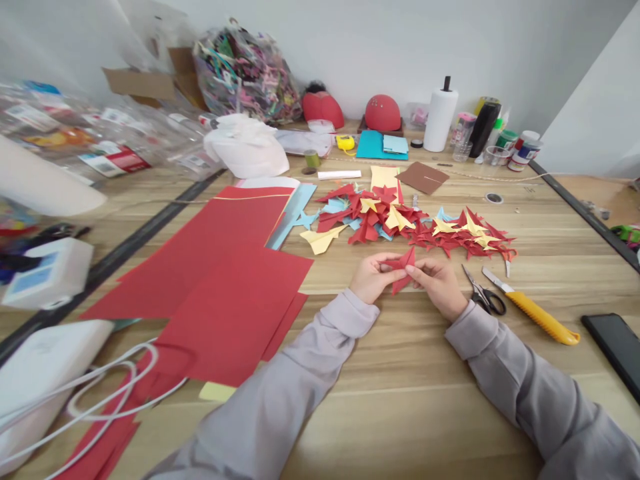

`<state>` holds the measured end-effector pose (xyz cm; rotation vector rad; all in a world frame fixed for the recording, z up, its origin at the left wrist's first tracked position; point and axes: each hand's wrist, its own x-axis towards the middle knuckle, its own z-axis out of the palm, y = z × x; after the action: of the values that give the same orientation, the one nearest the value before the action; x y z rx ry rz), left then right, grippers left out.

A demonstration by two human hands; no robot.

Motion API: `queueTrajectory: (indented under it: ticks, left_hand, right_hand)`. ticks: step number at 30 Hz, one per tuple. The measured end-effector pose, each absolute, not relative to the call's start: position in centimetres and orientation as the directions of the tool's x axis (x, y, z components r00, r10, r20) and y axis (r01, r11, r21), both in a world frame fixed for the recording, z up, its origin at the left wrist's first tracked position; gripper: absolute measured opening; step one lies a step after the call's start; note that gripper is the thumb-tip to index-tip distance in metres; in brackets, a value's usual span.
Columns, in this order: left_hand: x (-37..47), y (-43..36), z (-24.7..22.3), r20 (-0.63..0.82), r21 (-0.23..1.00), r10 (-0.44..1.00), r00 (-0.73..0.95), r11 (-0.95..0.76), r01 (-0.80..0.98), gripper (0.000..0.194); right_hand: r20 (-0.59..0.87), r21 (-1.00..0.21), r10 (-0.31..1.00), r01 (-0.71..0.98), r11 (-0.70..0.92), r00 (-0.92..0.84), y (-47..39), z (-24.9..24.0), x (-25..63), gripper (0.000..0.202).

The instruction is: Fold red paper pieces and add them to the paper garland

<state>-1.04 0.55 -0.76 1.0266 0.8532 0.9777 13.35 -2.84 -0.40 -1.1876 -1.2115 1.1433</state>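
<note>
A red folded paper star [404, 265] is held up between my two hands, over the middle of the table. My left hand [374, 277] pinches its left side between thumb and fingers. On the other side, my right hand [440, 285] grips it the same way, the thumb near its centre. Just beyond lies a heap of folded paper pieces [363, 227], mostly red with some yellow and light blue. A pale yellow folded paper piece [321, 240] rests at the heap's left end. Black-handled scissors [484, 297] lie right of my right hand.
Red paper sheets [235, 307] spread over the left side. A yellow utility knife [543, 317] and a black phone [617, 350] lie to the right. White cables [135, 380] loop at front left. Bottles and jars, including a white bottle [441, 120], stand along the back.
</note>
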Motion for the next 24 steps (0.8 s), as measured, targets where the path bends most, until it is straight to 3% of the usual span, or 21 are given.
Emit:
queueTrajectory:
  ticks: [9,13,24]
  left_hand:
    - [-0.87,0.71,-0.83,-0.112,0.93,0.961,0.253,0.191,-0.315,0.075]
    - [-0.77,0.42,-0.66,-0.035,0.932,0.964,0.264,0.127,-0.34,0.082]
    - [-0.75,0.18,-0.27,0.033,0.949,0.933,0.359,0.083,-0.303,0.039]
  right_hand:
    - [0.038,-0.999,0.993,-0.026,0.041,0.11,-2.68,-0.55,13.48,0.028]
    - [0.034,-0.995,0.983,-0.084,0.049,0.181,-2.64,-0.61,13.49,0.028]
    - [-0.002,-0.99,0.982,-0.139,0.024,0.189,-2.6,-0.44,13.55,0.026]
